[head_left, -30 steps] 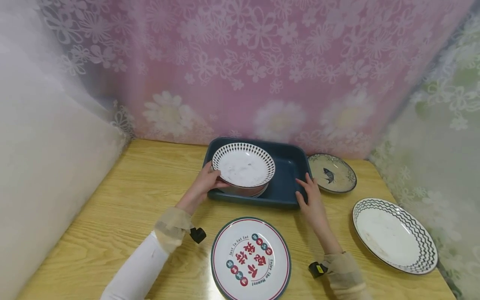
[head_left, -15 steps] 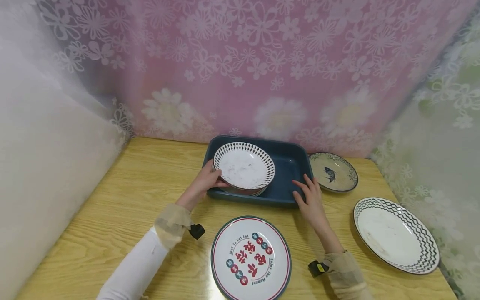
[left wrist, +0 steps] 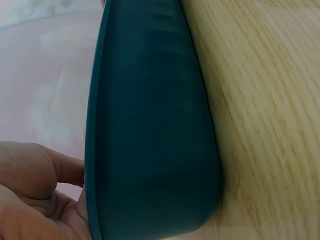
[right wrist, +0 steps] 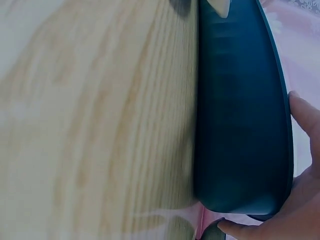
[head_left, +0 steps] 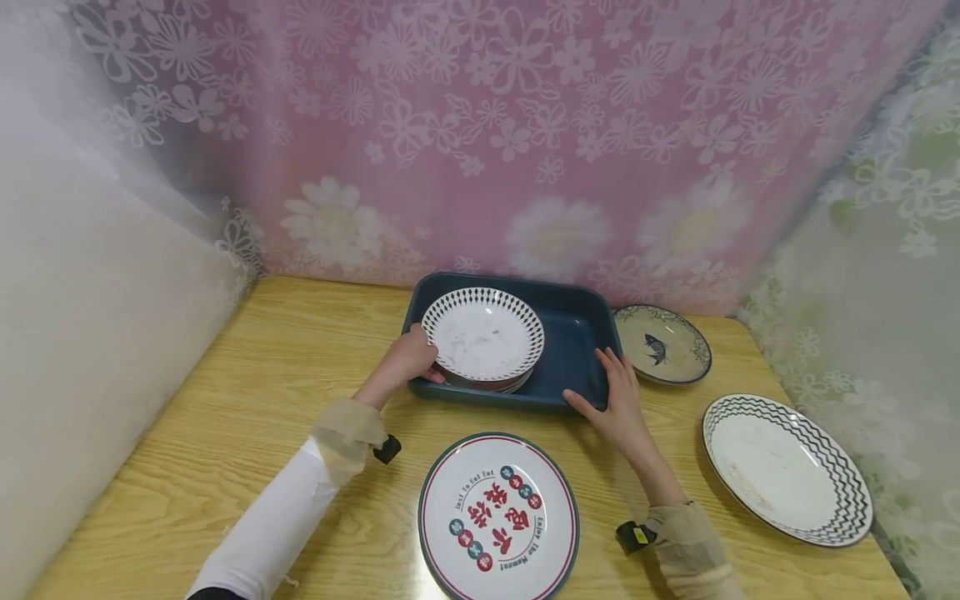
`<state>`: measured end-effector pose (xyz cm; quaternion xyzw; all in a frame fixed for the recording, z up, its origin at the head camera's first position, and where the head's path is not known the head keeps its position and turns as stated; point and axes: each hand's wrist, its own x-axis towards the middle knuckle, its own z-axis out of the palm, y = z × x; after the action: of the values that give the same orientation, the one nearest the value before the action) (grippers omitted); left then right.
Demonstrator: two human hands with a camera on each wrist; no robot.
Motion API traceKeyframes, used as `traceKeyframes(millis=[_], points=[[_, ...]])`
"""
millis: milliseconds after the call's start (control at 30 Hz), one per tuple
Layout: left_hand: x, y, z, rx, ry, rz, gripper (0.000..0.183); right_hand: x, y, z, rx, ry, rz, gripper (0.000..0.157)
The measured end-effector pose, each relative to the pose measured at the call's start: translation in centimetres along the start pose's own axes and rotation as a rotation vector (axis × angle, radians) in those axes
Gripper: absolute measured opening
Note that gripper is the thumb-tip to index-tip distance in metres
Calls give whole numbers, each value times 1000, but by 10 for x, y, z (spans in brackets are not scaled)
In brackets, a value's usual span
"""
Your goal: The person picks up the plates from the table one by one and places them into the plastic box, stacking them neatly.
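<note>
A dark blue rectangular baking dish (head_left: 573,358) sits near the back of the table. In its left half lies a stack of dishes, topped by a white plate with a black diamond rim (head_left: 483,333). At the front left corner, my left hand (head_left: 408,354) grips the rim, its thumb hooked over the front wall; the other fingers are mostly hidden. My right hand (head_left: 622,412) spans the front right corner, thumb and fingers spread. In the right wrist view its thumb touches the rim and a finger lies outside the dish wall (right wrist: 240,125).
A white plate with red lettering (head_left: 498,517) lies in front of the baking dish. To the right are a beige fish plate (head_left: 663,343) and a large oval wavy-patterned plate (head_left: 787,471). A pink floral curtain (head_left: 487,167) hangs behind the table.
The left thumb has left the diamond-rim plate for the dish's corner, and that plate sits slightly further left. The right thumb has lowered to the front rim while its fingers shifted towards the right wall.
</note>
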<state>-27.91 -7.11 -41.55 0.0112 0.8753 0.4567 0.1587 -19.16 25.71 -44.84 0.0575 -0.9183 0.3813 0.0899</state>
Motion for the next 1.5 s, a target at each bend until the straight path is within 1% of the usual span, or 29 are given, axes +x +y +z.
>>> traceKeyframes(millis=[33, 100, 233, 300, 367, 433, 500, 567, 667, 733, 833, 933, 1000, 1100, 1167, 1267, 1333, 1400, 1467, 1500], points=[[1, 0, 0, 41, 9, -5, 66, 0, 0, 0, 1, 0, 0, 86], [2, 0, -1, 90, 10, -1, 68, 1, 1, 0, 1, 0, -3, 87], [3, 0, -5, 217, 44, 48, 69, 2, 0, 0, -8, -5, 1, 85], [1, -1, -7, 263, 56, 77, 70, 2, -1, 0, -15, -13, 12, 84], [-1, -2, -8, 253, 60, 101, 66, 2, -2, -1, -20, -20, 21, 83], [-6, -4, -9, 240, 72, 124, 58, 2, -2, -1, -19, -27, 24, 83], [-11, -5, -10, 218, 94, 145, 54, 1, -2, -1, -17, -30, 20, 82], [-17, -6, -11, 212, 126, 163, 53, 1, -2, -1, -16, -29, 16, 80], [-25, -7, -11, 185, 171, 203, 58, 1, -1, -1, -19, -18, 9, 78], [-29, -8, -11, 188, 224, 247, 54, 1, -1, -1, -19, -12, 4, 77], [-33, -12, -11, 196, 295, 333, 46, 1, -1, -2, -21, -9, 2, 76], [-35, -16, -10, 261, 330, 410, 49, 1, -1, -2, -27, -12, 9, 76], [-35, -20, -9, 305, 322, 441, 59, 1, -1, -1, -33, -13, 10, 76], [-34, -28, -7, 365, 285, 448, 76, 2, 1, -1, -37, -28, 3, 75], [-34, -33, -5, 367, 245, 433, 83, 3, 2, -4, -24, -48, -5, 74], [-33, -39, -3, 352, 204, 408, 86, 2, 4, -13, 23, -78, -12, 72], [-34, -42, -2, 335, 186, 393, 85, -1, 6, -23, 76, -87, -7, 69], [-34, -42, -1, 327, 179, 382, 86, -6, 9, -37, 104, -66, 18, 65], [-34, -43, -1, 323, 169, 371, 86, -12, 15, -55, 84, -18, 44, 60], [-34, -43, -1, 323, 167, 369, 86, -16, 19, -66, 47, 22, 64, 58]])
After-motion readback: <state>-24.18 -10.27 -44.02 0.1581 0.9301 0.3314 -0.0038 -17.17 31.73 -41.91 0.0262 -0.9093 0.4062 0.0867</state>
